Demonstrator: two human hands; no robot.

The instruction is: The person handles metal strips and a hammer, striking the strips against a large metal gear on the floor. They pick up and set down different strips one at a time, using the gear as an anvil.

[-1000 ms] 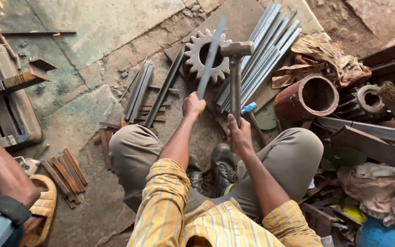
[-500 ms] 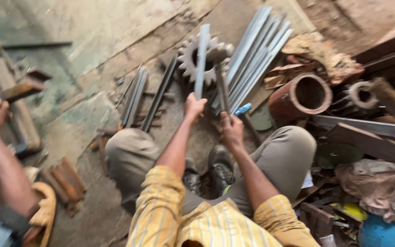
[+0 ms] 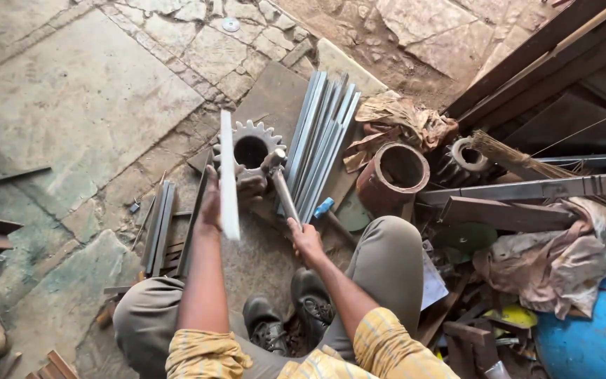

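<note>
- Shirt sleeves (image 3: 208, 354): yellow cloth with fine pale stripes, rolled above the elbows; forearms bare.
- Left hand (image 3: 212, 203) and right hand (image 3: 305, 238): bare, no gloves, rings or watch visible.
- Trousers (image 3: 387, 270): plain khaki-grey fabric, creased at the bent knees.
- Shoes (image 3: 290, 316): black lace-up leather pair, scuffed and dusty, with rounded toes.

Free room: bare stone floor (image 3: 85, 105) across upper left and left of frame, open to approach. 
Obstacles, centre: toothed gear (image 3: 250, 149), bundle of grey metal strips (image 3: 320, 144), flat bars (image 3: 157, 226) at lower left of centre. 
Obstacles, right: rusty pipe section (image 3: 394, 177), crumpled rags (image 3: 552, 256), beams (image 3: 527, 189), blue drum (image 3: 597, 337); densely packed, no clear passage.
</note>
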